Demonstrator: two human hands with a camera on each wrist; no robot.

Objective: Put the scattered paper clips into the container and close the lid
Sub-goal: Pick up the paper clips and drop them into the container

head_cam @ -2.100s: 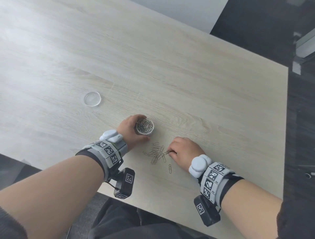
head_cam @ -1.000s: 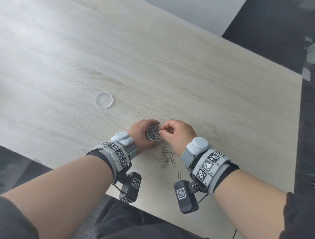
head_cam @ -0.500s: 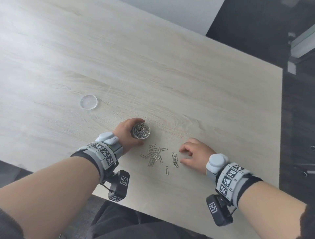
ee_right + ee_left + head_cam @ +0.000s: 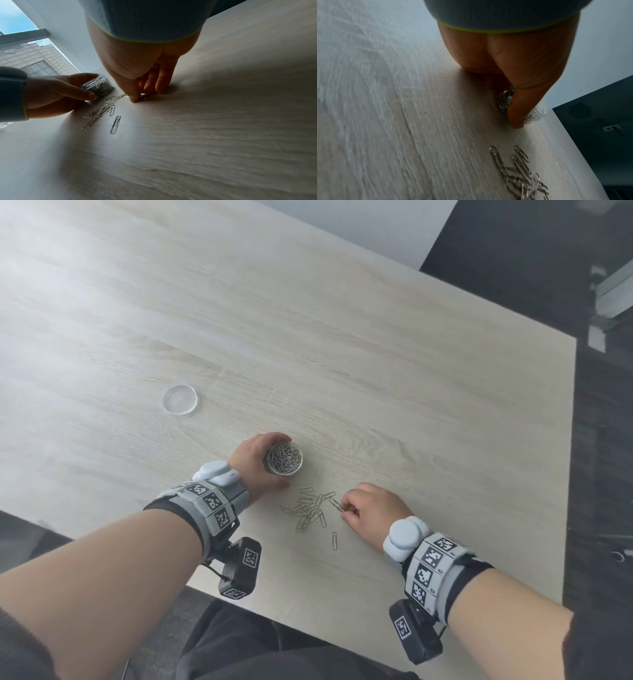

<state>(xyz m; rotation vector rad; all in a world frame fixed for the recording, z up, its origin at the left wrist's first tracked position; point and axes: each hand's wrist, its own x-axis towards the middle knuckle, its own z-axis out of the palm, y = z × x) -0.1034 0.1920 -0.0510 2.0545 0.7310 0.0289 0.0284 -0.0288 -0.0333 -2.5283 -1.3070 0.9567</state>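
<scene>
A small clear round container (image 4: 285,458) full of silver paper clips stands on the table, and my left hand (image 4: 255,463) grips it from the left side. Several loose paper clips (image 4: 310,510) lie in a heap just in front of it, with a single clip (image 4: 334,540) apart nearer the table's edge. At the heap's right side my right hand (image 4: 368,510) pinches a paper clip (image 4: 337,504) between thumb and fingertips. In the right wrist view that pinch sits low on the table (image 4: 223,121), beside the heap (image 4: 102,108) and the container (image 4: 101,88).
The clear round lid (image 4: 180,399) lies flat on the table far to the left of the container. The table's right edge and dark floor (image 4: 603,440) lie beyond my right hand. The near edge runs under both wrists.
My right hand moved left from the bare table to the heap's right side and curled its fingers on a clip. The left hand has kept hold of the container.
</scene>
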